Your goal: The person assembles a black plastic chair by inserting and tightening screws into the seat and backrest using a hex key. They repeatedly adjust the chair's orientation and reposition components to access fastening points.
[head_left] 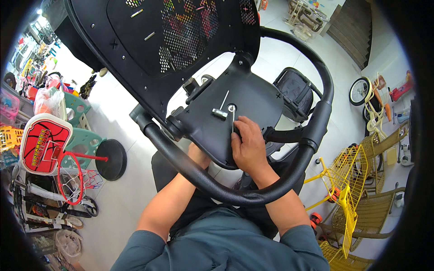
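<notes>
A black plastic seat [253, 86] with a perforated black backrest [135, 54] is in front of me, ringed by a thick black padded bar [190, 178]. My right hand [248, 142] rests on the seat's near part, its fingers closed on a slim metal wrench [233, 121]. The tool's far end meets a bolt with a washer [231, 108] in the seat. Just left of it lies a T-shaped socket wrench [220, 114], not held. My left hand [199, 156] reaches under the seat's near left edge; its fingers are hidden there.
On the left stands a toy basketball hoop [45, 144] with a round black base [111, 159], near piled toys. Yellow wire frames [348, 180] and wicker chairs [370, 210] crowd the right, beside a small bicycle [368, 97]. A black footrest-like part [294, 92] sits beyond the seat.
</notes>
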